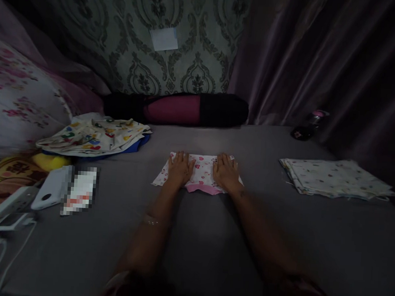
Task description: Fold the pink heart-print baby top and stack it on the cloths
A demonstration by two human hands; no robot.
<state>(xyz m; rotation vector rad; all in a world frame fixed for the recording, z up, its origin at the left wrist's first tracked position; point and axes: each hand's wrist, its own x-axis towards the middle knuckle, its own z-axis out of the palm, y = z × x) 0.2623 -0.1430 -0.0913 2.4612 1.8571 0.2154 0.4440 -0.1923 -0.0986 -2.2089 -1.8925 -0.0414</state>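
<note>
A small white garment [202,169] with a pink print lies flat on the grey sheet in front of me, its pink curved band [202,189] facing my side. On its left part rests my left hand [179,169], palm down with the fingers stretched away from me. My right hand [226,170] lies flat on the right part in the same way. Both hands touch the cloth without gripping it. The fabric under the palms is hidden.
Printed cloths are stacked at right [335,177]; a colourful printed cloth pile [95,136] lies at left. Nearby are a white power bank [51,189], a blurred packet [81,192] and a power strip [11,204] with cables. A black-and-pink roll [173,109] lines the wall; a dark bottle [304,131] stands back right.
</note>
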